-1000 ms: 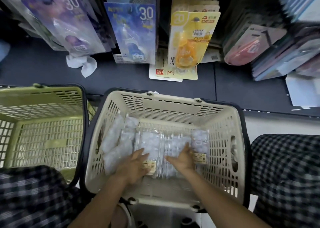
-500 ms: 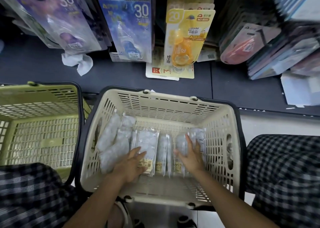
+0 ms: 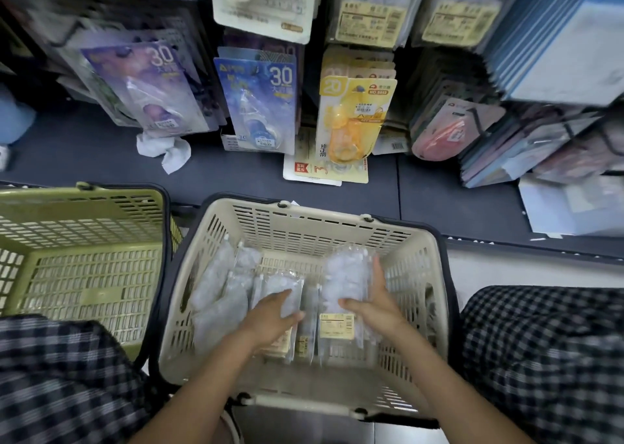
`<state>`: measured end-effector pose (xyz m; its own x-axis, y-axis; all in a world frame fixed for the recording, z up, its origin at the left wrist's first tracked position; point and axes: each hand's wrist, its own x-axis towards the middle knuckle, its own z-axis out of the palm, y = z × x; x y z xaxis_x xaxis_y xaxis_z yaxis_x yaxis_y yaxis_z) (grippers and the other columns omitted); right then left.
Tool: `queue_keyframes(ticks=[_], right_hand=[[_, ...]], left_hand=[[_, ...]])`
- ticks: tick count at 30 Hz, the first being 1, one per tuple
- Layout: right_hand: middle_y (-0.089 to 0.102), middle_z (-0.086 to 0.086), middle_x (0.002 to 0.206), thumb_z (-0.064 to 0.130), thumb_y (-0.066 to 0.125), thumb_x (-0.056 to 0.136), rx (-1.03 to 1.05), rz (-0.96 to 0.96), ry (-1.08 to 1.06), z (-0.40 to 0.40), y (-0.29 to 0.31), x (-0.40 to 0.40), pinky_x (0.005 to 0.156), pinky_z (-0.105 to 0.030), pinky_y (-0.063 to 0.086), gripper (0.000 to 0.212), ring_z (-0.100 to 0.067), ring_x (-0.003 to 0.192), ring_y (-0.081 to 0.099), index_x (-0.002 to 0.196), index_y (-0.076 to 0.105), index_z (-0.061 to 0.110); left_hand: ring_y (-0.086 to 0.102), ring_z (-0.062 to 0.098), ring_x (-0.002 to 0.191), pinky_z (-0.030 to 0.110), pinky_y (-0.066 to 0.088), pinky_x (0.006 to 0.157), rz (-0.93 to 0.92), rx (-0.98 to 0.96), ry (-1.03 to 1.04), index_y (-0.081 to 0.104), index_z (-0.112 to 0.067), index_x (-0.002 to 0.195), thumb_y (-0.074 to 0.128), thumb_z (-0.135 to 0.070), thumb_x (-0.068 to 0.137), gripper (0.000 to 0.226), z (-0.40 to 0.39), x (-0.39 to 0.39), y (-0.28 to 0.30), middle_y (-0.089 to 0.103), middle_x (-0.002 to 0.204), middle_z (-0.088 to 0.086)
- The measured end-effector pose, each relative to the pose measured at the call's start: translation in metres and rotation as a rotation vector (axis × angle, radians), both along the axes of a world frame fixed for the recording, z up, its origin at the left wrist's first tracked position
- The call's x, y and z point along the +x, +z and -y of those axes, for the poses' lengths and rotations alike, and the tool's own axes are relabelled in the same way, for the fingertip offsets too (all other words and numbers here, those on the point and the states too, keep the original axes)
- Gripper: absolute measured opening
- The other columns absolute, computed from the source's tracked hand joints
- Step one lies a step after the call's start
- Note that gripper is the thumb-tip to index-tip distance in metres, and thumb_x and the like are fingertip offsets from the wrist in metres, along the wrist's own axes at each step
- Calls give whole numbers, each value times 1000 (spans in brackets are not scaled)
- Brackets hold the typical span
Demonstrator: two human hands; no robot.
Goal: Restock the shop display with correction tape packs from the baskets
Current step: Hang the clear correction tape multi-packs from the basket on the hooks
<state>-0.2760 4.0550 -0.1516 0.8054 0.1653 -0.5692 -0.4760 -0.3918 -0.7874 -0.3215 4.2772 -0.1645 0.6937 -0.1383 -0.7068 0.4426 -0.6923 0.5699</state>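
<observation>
Inside the cream basket [image 3: 418, 251], right hand [image 3: 371, 303] grips one clear pack [image 3: 344, 275]; left hand [image 3: 270, 315] rests flat on another pack [image 3: 282, 285]; green basket [image 3: 84, 207] beside.

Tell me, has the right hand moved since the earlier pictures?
Yes. The right hand has shifted toward the beige basket's right wall and now grips a clear pack.

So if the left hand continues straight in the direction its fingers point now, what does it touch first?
The left hand points up and to the right. It would probably first meet the bundle of clear packs that the right hand holds, though depth is unclear and it may pass beneath.
</observation>
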Motion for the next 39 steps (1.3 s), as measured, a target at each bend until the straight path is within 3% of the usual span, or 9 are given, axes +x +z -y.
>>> queue_keyframes(ticks=[4,8,12,16,21,24,30,34,39], right_hand=[[33,35,127,16,81,72,246,26,61,-13,65,13,68,-4,47,118,16,101,48,145,-6,49],[42,33,128,22,77,76,364,117,74,-24,126,15,79,-15,50,102,12,107,55,140,6,57],[47,9,128,40,69,82,-11,497,36,-34,180,17,101,-25,39,61,-3,121,42,136,41,34],[54,-1,104,34,74,79,-36,690,-326,-34,225,36,78,-21,46,27,-11,87,54,98,59,20],[66,-7,86,23,72,82,362,467,-477,-24,271,72,67,-31,52,30,-17,73,61,101,61,3],[61,-9,82,15,65,88,581,421,-507,-14,297,94,59,-32,51,9,-19,67,59,93,59,11],[54,9,74,32,62,90,379,700,-569,-3,345,135,64,-25,40,24,-9,70,49,71,53,20],[53,7,75,28,59,92,287,895,-590,-1,370,162,56,-12,40,22,-7,66,48,79,53,11],[54,1,75,26,58,91,130,965,-606,-3,380,187,67,-32,41,19,-18,71,49,79,52,13]], left_hand=[[59,22,120,35,51,97,-143,-751,588,44,-21,138,59,-56,77,71,22,26,68,59,135,6],[71,28,98,35,59,71,-136,-1003,723,63,-14,118,63,-50,75,57,33,40,119,72,110,14],[71,28,98,37,59,77,41,-980,742,54,-15,126,75,-47,64,73,46,54,160,73,108,10],[70,27,99,34,56,79,254,-959,624,55,-11,127,77,-42,64,73,58,67,199,74,108,9],[67,26,107,42,55,90,394,-902,639,49,-16,135,70,-58,63,86,62,82,244,69,121,6],[72,14,94,25,58,69,475,-917,657,55,-26,122,67,-56,65,65,57,89,264,74,105,-8],[46,25,133,48,38,110,619,-808,702,35,-20,146,70,-68,53,111,36,105,298,44,148,6],[43,26,135,49,36,111,744,-748,693,36,-19,147,67,-63,57,105,28,113,314,42,149,9],[54,29,124,51,41,107,783,-713,671,43,-20,142,66,-66,58,99,26,120,321,53,138,12]])
